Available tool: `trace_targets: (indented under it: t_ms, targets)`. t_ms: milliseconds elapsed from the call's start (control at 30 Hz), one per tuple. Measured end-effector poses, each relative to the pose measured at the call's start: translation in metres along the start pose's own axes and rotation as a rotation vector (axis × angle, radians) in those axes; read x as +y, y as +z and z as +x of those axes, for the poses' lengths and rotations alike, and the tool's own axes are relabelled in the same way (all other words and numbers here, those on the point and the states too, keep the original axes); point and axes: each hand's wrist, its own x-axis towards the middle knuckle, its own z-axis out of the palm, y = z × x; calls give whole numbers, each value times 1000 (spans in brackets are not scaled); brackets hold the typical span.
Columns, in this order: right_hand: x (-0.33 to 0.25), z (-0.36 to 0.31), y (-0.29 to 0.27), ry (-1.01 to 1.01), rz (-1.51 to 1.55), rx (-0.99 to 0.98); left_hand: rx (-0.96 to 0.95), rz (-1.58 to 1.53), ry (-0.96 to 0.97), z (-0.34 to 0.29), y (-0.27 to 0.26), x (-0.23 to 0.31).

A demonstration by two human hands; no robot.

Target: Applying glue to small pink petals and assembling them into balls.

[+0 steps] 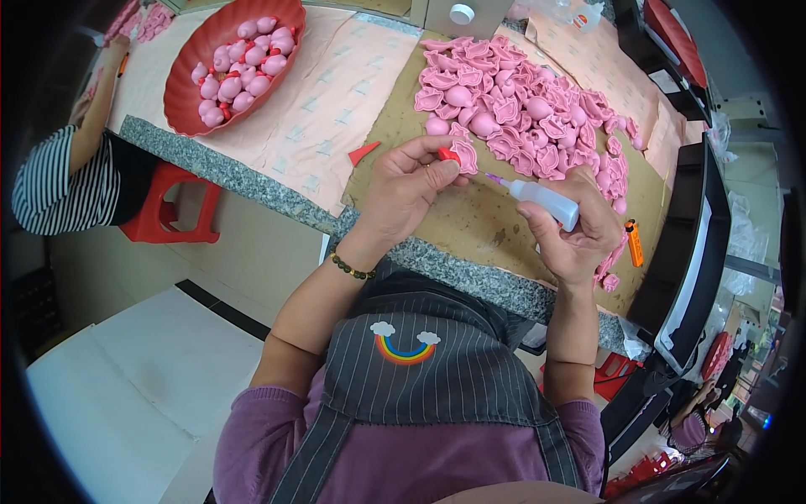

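Pinched between the thumb and fingers of my left hand (pixel 401 186) is a pink moulded piece (pixel 464 156) with a small red part (pixel 448 154) against it. My right hand (pixel 581 225) is wrapped round a pale, translucent squeeze bottle (pixel 550 202). The bottle lies tilted, its thin purple tip pointing left and ending just short of the pink piece. Beyond both hands spreads a large heap of pink moulded pieces (pixel 525 113), some flat with raised rims, some rounded. Left of my left hand, a red triangular scrap (pixel 363 153) lies on the worktop.
A scalloped red bowl (pixel 179 99) of pink and red rounded pieces stands at the far left. An orange-handled cutter (pixel 634 244) lies right of my right hand, beside a black rack (pixel 693 235). A co-worker's striped sleeve (pixel 52 186) and a red stool (pixel 168 206) are at left.
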Motion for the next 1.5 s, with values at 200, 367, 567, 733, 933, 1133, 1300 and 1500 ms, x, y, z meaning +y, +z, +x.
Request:
trace_targets:
  t_ms: [200, 367, 567, 733, 933, 1133, 1300, 1500]
  targets:
    - [0, -1, 1, 2, 24, -14, 20, -12, -7, 0, 0, 0]
    - [1, 0, 1, -12, 18, -28, 10, -8, -8, 0, 1, 1]
    - [1, 0, 1, -8, 5, -22, -2, 13, -34, 1, 4, 4]
    - [-1, -1, 0, -18, 43, 6, -5, 54, -44, 1, 4, 3]
    - [-4, 0, 1, -1, 16, -7, -16, 60, -56, 1, 1, 0]
    - [-4, 1, 2, -8, 13, -24, -20, 64, -55, 1, 3, 0]
    - [-5, 2, 3, 0, 9, -27, -24, 67, -53, 1, 2, 0]
    - [-4, 1, 2, 18, 12, -16, -38, 43, -64, 1, 1, 1]
